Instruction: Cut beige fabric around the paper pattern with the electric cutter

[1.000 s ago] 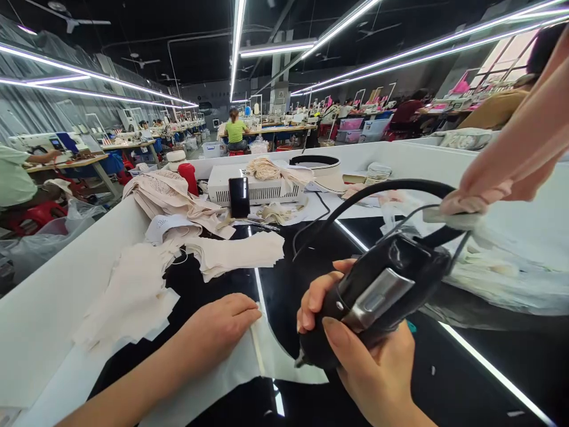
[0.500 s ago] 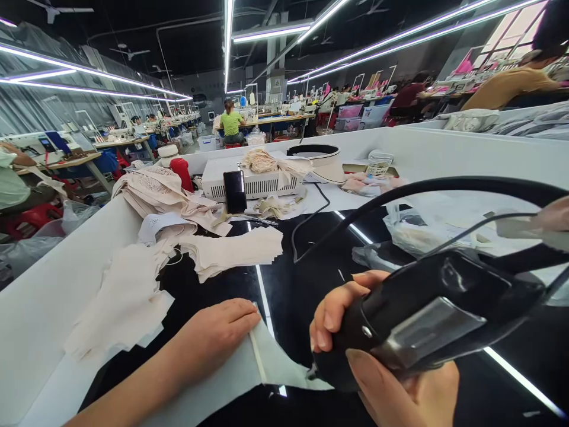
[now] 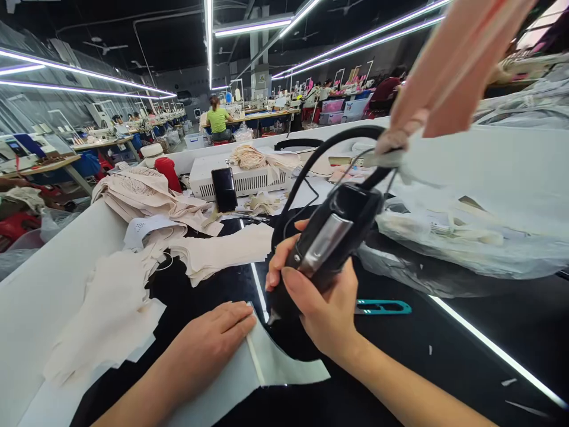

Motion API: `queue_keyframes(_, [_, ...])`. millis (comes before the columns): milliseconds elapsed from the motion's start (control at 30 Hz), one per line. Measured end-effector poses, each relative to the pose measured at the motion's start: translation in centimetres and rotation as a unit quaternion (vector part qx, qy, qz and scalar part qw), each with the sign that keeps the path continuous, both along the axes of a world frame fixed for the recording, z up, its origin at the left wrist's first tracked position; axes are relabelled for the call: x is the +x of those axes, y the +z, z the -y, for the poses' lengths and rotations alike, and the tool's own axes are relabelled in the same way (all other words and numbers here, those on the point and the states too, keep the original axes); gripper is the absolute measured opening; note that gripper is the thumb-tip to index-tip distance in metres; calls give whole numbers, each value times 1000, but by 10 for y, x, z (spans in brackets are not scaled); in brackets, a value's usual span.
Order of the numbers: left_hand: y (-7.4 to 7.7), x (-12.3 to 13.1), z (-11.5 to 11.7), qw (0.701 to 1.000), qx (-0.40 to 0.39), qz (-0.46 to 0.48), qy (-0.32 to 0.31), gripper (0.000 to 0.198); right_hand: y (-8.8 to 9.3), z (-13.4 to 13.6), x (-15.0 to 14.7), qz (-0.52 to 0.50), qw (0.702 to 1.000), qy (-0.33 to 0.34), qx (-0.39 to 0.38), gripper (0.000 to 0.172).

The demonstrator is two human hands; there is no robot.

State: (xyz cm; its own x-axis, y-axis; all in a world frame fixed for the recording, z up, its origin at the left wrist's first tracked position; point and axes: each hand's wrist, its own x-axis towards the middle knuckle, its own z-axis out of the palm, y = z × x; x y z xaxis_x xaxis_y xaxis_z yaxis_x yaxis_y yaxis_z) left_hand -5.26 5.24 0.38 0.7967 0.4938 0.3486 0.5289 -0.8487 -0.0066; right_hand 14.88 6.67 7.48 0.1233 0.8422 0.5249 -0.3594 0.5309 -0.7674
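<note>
My left hand (image 3: 217, 338) lies flat, palm down with fingers stretched out, on a pale fabric piece (image 3: 288, 362). The piece has a curved edge and a whitish strip across it. My right hand (image 3: 315, 290) is wrapped round a black corded handheld tool (image 3: 342, 207) with a silver plate on its side and a narrow tip. That tip is above the black table, near the curved edge and apart from the fabric. A thick black cable (image 3: 306, 166) loops from the tool's upper end. Turquoise thread snips (image 3: 391, 306) lie right of my right hand, partly hidden by it.
Stacks of cut pale pieces (image 3: 102, 314) lie on the left, with more fabric (image 3: 133, 190) behind. A phone (image 3: 224, 190) leans against a white vented box (image 3: 253, 184). Plastic-wrapped material (image 3: 480, 237) lies right. White side walls (image 3: 53, 267) edge the black tabletop (image 3: 400, 356).
My right hand has moved the tool up, left and away from the fabric, tilting it more upright. The snips have come into view. My left hand stays on the fabric; the view has shifted slightly.
</note>
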Motion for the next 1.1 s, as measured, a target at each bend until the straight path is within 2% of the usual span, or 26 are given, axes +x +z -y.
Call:
queue_keyframes(167, [-4,-1,-1,1000,11,9,-8,37,0,-14,-12,23,999,-15,-18,29])
queue_keyframes(400, [-12,-4,0,1000,-10,-7,3,42,-5,-17,-16,29,999,-20,-20,32])
queue_keyframes(633, [-5,-1,0,1000,10,0,-8,41,-6,-17,-17,30,999,-17,-15,34])
queue_keyframes(800, [-7,-2,-1,1000,19,6,-12,40,-6,-17,-19,35,999,-26,-19,32])
queue_keyframes(933, [-8,-3,-1,1000,-4,-2,-7,41,-5,-17,-20,43,998,-47,-21,27])
queue_keyframes(1100, [-1,-2,0,999,-36,0,-2,40,-1,-13,-15,29,999,-19,-25,29])
